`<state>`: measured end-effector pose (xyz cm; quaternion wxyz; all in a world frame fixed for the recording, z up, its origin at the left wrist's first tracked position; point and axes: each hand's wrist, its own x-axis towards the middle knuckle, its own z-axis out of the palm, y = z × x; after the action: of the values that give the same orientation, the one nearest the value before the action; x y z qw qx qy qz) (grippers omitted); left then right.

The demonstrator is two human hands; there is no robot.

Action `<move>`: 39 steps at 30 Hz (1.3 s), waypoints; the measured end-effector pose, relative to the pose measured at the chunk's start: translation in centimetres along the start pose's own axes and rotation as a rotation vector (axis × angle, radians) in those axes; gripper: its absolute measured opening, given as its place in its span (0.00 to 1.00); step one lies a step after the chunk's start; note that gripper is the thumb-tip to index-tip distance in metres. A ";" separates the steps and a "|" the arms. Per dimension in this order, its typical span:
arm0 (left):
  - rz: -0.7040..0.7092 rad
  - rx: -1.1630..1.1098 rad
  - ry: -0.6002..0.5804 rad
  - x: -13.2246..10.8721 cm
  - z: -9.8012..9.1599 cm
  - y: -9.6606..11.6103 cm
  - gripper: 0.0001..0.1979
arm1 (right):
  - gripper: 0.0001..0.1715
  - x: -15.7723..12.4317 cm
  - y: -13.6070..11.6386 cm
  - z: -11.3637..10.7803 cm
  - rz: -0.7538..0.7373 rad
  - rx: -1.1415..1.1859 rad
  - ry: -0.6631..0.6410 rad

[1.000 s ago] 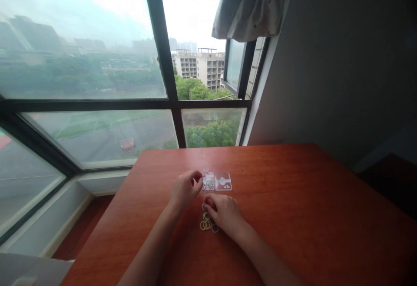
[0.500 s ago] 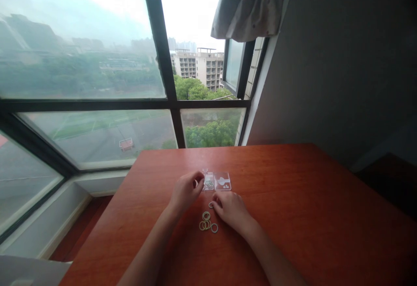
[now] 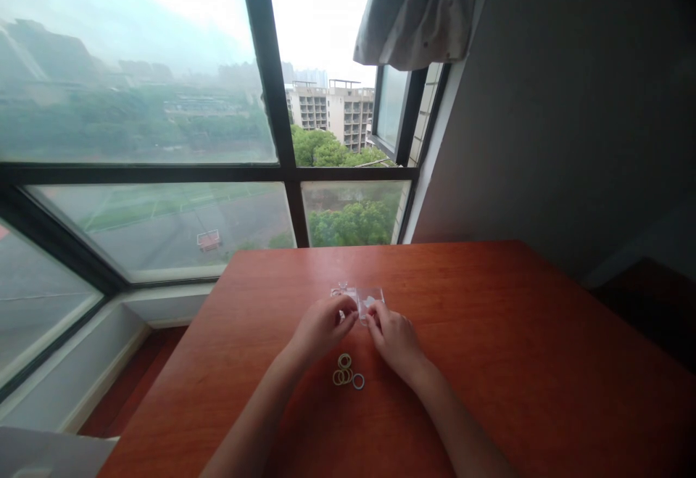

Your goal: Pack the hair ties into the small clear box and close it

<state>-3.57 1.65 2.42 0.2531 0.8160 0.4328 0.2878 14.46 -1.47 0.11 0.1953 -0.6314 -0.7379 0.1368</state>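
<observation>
Looking down from the head camera, both hands are seen close together over the red-brown surface (image 3: 489, 333). The left hand (image 3: 320, 327) is curled, and its grip is closed on the near edge of a small clear case (image 3: 370, 294) — the case lies flat near the middle of the surface, on the window (image 3: 163, 137) side of the hands. The right hand (image 3: 396, 339) is held just beside the left, its grip pinched tight at the same edge; what is pinched is too small to be told. A little pile of rings (image 3: 344, 374) is seen on the surface just before the hands — touched by neither.
</observation>
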 end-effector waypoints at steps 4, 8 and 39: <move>0.005 -0.038 -0.051 0.0 0.6 0.2 0.07 | 0.09 0.0 0.1 0.2 -0.032 0.026 0.042; -0.009 -0.063 -0.024 0.0 1.2 -0.2 0.05 | 0.10 0.0 0.1 0.3 -0.067 0.049 0.072; -0.128 0.033 0.251 0.2 -0.1 -2.4 0.08 | 0.08 -0.7 -0.4 -1.4 -0.121 0.093 -0.159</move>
<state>-4.87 3.01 0.94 0.2011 0.7484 0.5168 0.3638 14.86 -2.27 1.45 0.1732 -0.5632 -0.7807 0.2083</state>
